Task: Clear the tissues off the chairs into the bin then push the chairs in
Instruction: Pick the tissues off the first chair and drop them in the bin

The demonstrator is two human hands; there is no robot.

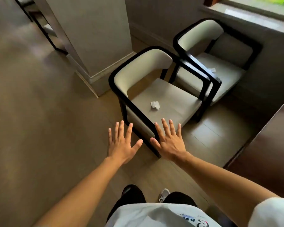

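Two cream-cushioned armchairs with black frames stand side by side. On the seat of the near chair (174,102) lies a crumpled white tissue (155,105). The far chair (223,74) carries a second small tissue (211,69) near its left armrest. My left hand (123,145) and my right hand (169,141) are held out flat with fingers spread, palms down, in front of the near chair's front corner. Neither hand holds anything. No bin is in view.
A square pillar (95,38) stands left of the near chair. A dark wooden table edge (269,145) runs along the right. A window sill (252,18) lies behind the far chair. Another chair frame (44,30) shows at top left. Wooden floor spreads to the left.
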